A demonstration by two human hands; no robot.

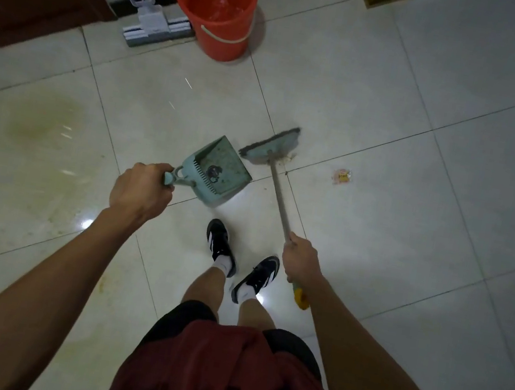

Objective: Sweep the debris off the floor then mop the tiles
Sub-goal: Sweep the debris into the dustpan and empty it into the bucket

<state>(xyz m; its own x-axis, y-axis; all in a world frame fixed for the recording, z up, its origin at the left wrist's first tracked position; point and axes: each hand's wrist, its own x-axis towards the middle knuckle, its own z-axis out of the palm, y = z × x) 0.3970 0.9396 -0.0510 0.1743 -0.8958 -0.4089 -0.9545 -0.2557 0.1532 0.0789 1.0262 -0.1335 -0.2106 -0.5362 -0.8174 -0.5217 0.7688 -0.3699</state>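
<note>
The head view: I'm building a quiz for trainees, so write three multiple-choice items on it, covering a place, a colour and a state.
1. Where is the mop?
A. Against the wall beside the bucket
B. In the right hand
C. Inside the dustpan

2. What colour is the bucket?
A. Blue
B. Orange-red
C. White

3. What is the left hand doing?
A. Hanging idle
B. Pressing the floor
C. Holding the dustpan handle

Key: 1 A, its head rests on the floor left of the bucket; 2 B, its wall shows orange-red; 3 C, the fingers curl round the handle.
</note>
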